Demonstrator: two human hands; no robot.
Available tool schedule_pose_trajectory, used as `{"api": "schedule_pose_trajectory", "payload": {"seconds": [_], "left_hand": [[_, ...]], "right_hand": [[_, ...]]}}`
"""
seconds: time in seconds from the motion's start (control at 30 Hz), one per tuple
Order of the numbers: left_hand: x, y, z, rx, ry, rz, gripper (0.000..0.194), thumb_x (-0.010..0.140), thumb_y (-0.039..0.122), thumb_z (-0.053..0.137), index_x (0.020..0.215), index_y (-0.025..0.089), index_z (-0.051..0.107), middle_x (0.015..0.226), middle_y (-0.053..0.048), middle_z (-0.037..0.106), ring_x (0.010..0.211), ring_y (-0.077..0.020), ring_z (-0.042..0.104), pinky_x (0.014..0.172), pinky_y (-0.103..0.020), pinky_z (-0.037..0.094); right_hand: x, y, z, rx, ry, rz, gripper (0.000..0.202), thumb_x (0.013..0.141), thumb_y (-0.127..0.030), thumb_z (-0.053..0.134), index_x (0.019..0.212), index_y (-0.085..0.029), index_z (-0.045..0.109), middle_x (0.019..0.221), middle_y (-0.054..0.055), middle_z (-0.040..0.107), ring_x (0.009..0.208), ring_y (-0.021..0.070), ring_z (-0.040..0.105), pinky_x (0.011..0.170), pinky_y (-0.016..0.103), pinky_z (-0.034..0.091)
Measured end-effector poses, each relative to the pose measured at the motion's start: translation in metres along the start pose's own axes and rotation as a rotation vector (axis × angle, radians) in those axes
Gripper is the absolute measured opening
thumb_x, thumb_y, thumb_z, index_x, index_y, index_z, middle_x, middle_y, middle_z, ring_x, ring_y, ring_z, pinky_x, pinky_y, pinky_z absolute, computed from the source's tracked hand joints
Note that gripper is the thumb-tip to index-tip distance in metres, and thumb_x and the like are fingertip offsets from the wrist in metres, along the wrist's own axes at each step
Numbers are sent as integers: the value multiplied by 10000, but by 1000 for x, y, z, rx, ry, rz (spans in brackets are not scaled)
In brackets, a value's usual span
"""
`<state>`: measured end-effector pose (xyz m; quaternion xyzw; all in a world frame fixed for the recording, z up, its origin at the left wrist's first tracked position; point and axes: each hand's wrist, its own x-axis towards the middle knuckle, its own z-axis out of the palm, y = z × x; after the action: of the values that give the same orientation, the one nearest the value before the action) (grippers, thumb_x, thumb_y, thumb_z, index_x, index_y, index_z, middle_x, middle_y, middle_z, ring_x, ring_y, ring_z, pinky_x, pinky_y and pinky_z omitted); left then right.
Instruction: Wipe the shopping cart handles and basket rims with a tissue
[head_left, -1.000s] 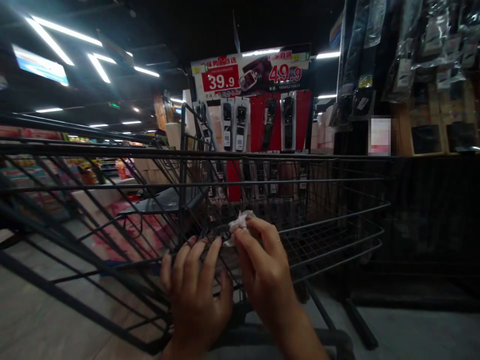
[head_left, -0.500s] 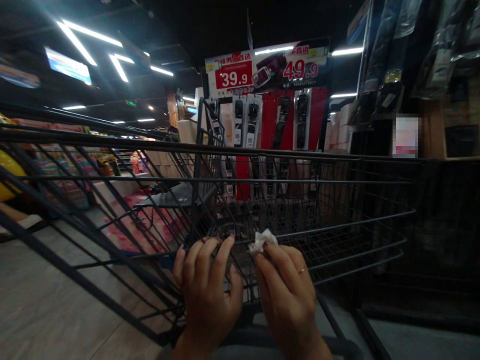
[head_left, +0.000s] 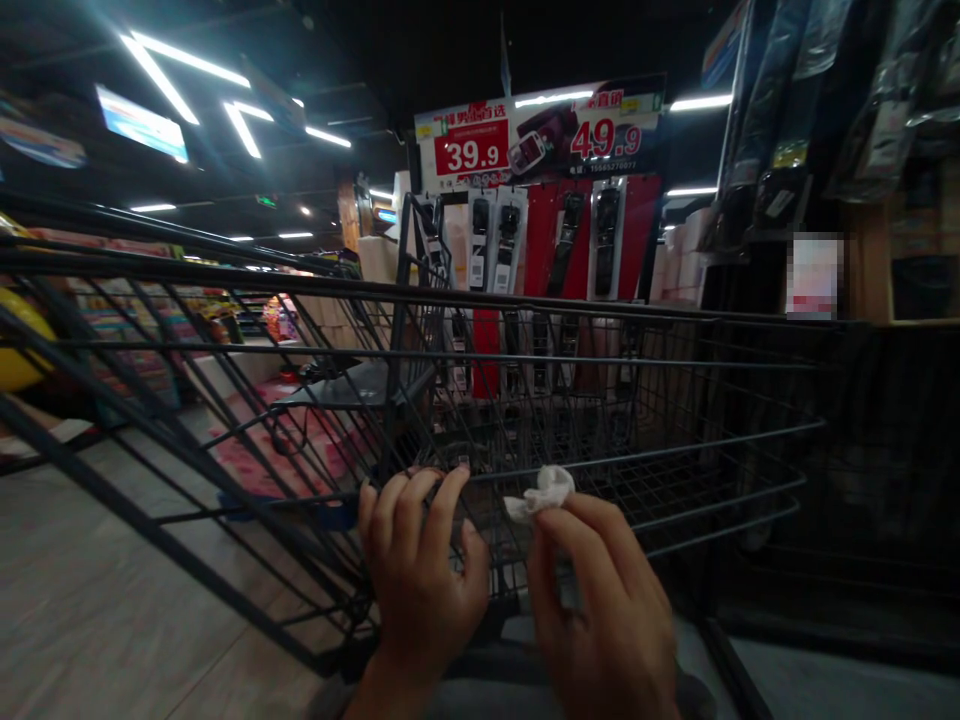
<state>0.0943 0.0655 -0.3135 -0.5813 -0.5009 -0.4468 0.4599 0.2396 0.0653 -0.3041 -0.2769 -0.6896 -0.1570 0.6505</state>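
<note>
Crumpled white tissue (head_left: 551, 490) pinched at the fingertips (head_left: 559, 525) of the right hand (head_left: 611, 610), left hand (head_left: 424, 550) at the cart (head_left: 480, 296), grip unclear.

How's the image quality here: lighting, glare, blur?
Head view: dim overall; ceiling lights blown out, with bluish haze at upper left; lower right sinks into darkness; wad stands out pale against the dark cart; price sign's large digits legible, smaller print soft.

Everything's shot from one head-worn cam, faced forward and tipped down a bit. The cart (head_left: 555, 303) is seen side-on, really close, from around rim height. The left hand (head_left: 427, 565) and right hand (head_left: 609, 600) are framed from behind at the bottom, with the price sign (head_left: 540, 140) farther off.
</note>
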Motion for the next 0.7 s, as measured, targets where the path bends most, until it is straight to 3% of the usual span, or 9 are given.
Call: {"api": "schedule_pose_trajectory", "payload": {"seconds": [0.13,0.33,0.5,0.7], "left_hand": [[2,0,0,-27,28,0,297,887,237,454,1150,155,565,1044,-110,573,1102,-267,464,1139,-489,224],[3,-2,-2,-5,9,16,321,821,138,538,1138,155,583,1020,-103,582,1089,-265,473,1144,-487,223],[4,1,-2,-22,3,-2,340,803,130,543,1139,157,589,1003,-97,586,1074,-269,487,1142,-500,225],[3,0,0,-4,13,18,348,794,130,556,1139,160,591,1022,-96,594,1078,-263,489,1147,-479,214]], "right_hand": [[10,-11,13,126,13,-65,189,986,-161,464,1101,-144,612,1083,98,638,993,169,609,851,273,528],[-24,3,42,84,-49,-63,200,986,-156,449,942,-151,643,923,96,649,842,182,603,722,293,540],[-56,19,40,12,-96,-66,212,971,-117,437,910,-154,637,958,103,649,776,177,570,681,299,494],[-57,23,35,46,-174,-24,228,943,-75,430,823,-172,598,876,78,620,800,179,570,677,281,470]]}}
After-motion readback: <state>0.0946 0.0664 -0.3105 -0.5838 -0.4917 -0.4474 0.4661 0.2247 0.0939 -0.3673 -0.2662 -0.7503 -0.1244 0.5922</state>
